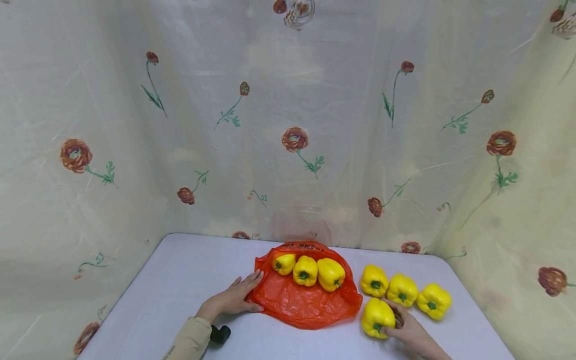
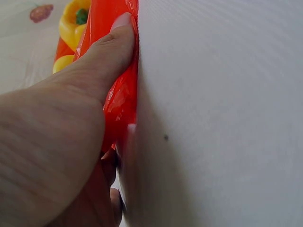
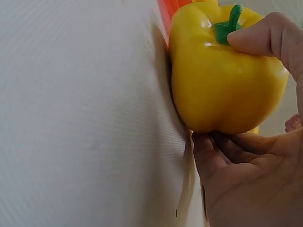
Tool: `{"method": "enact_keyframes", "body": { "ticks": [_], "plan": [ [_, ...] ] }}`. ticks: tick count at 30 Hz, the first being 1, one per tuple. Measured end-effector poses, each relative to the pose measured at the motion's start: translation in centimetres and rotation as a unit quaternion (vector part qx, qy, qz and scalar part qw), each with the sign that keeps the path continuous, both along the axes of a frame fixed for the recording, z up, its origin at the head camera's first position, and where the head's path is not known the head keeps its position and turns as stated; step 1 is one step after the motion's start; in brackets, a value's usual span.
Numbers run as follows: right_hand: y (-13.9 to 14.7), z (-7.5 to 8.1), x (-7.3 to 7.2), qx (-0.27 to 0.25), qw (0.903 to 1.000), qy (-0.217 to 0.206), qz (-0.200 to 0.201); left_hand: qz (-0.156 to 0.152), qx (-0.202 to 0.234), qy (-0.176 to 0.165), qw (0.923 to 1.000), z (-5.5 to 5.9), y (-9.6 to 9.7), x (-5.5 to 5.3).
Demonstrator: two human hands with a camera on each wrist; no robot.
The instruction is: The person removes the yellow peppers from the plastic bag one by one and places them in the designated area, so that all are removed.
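My right hand (image 1: 407, 327) grips a yellow bell pepper (image 1: 378, 318) with a green stem, just right of a red plastic bag (image 1: 306, 305). In the right wrist view, the thumb lies by the stem of that bell pepper (image 3: 227, 85) and the other fingers are against its far end. At the bag's left edge rests my left hand (image 1: 236, 296), thumb and fingers spread. The left wrist view has its thumb lying along the red plastic (image 2: 120, 94). Three yellow bell peppers, one at the middle (image 1: 306, 271), sit at the bag's mouth, partly inside.
Three more yellow bell peppers, the middle one (image 1: 402, 290) among them, stand in a slanting row beyond the right hand. A black object (image 1: 220, 334) shows beside the left wrist. Flower-printed curtains (image 1: 342, 165) enclose the white table (image 1: 198, 260) at back and sides.
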State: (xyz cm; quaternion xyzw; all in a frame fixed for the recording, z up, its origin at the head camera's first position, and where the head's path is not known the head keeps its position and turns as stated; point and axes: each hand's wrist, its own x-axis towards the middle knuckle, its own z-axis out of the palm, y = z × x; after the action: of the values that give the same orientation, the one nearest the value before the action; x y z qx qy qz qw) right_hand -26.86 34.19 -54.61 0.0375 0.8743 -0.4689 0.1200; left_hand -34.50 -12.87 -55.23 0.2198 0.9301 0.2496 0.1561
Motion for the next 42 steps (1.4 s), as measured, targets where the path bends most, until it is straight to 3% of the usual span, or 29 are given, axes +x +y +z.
{"method": "enact_keyframes", "body": {
  "ticks": [13,32,42],
  "plan": [
    [-0.33,0.21,-0.04,0.032,0.9995,0.003,-0.005,0.0,0.003,0.0,1.0,0.25,0.07,0.15],
    [-0.04,0.76,-0.02,0.011,0.9993,-0.004,0.034,-0.001,-0.001,-0.003,1.0,0.43,0.18,0.03],
    [-0.18,0.76,0.27,-0.008,0.9994,0.007,0.034,-0.006,-0.002,0.001,1.0,0.25,0.13,-0.01]
  ]
}}
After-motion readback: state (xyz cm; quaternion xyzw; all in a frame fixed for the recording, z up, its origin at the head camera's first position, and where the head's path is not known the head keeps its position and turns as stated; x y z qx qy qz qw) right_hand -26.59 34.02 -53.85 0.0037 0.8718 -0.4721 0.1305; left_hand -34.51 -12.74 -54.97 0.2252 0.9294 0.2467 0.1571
